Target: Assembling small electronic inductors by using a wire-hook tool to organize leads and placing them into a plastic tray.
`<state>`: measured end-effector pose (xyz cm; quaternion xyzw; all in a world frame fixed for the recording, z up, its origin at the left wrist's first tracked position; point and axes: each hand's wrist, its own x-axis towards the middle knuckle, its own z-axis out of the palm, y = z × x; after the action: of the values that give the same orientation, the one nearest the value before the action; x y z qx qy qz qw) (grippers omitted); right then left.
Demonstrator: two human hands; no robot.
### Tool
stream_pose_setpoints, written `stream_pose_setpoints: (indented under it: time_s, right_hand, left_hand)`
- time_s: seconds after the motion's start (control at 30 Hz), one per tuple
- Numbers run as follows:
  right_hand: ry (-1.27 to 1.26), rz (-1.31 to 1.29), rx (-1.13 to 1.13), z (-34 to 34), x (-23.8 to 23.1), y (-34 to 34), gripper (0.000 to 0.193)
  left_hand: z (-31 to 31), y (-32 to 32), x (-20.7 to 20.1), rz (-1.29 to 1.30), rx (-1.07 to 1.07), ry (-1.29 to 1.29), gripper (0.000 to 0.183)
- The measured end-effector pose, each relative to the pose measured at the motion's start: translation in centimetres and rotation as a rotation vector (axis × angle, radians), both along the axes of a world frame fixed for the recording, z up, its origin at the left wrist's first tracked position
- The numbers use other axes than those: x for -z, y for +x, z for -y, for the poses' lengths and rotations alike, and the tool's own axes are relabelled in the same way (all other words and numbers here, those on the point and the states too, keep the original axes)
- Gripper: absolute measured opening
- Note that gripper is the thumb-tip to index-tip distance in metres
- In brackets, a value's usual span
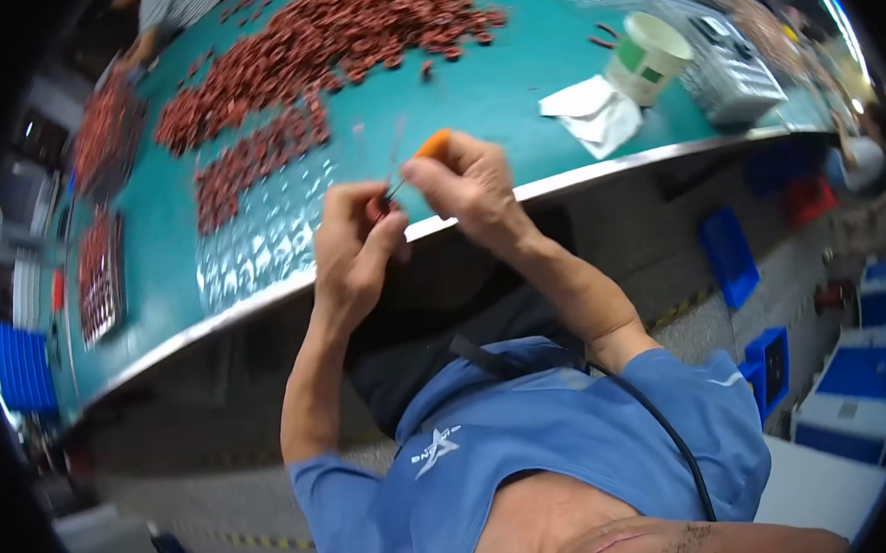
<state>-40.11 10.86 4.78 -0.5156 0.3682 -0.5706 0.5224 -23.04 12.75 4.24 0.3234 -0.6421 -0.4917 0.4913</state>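
Just over the table's near edge, my left hand [346,246] pinches a small dark red ring-shaped part [376,211] between thumb and fingers. My right hand [474,190] is closed round the orange handle [435,145] of a thin-shafted hand tool. The tool's metal shaft points down toward the red part; whether its tip touches it I cannot tell. Left of my hands lies a clear plastic tray [251,251] with round pockets, its far rows filled with similar red parts [256,156]. A wide heap of loose red parts [320,38] spreads behind it.
Two filled trays, one nearer [100,274] and one farther [110,139], stand on the left of the green table [504,93]. Right of me are crumpled white paper [595,118], a paper cup [652,60] and a grey metal box [728,71]. Another person's arm [141,52] reaches in at far left.
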Motion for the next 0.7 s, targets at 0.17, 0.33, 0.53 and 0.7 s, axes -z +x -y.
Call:
stream_pose_setpoints:
  time_s: [0.17, 0.33, 0.53, 0.7]
  right_hand:
    - [-0.076, -0.017, 0.016, 0.4, 1.3, -0.4, 0.015]
    - [-0.603, -0.149, 0.180, 0.6, 4.2, 0.8, 0.013]
    - [-0.471, -0.213, -0.127, -0.2, 3.1, 0.1, 0.011]
    - [-0.279, -0.222, -0.134, -0.5, 4.2, -0.4, 0.013]
  left_hand:
    - [0.9, -0.5, -0.1, 0.160, -0.013, 0.035, 0.022]
    - [0.5, 0.8, 2.9, 0.326, -0.166, -0.099, 0.022]
    - [2.8, -1.8, 3.5, 0.362, -0.013, -0.250, 0.037]
    - [0.4, -1.0, 4.5, 0.133, 0.064, -0.017, 0.029]
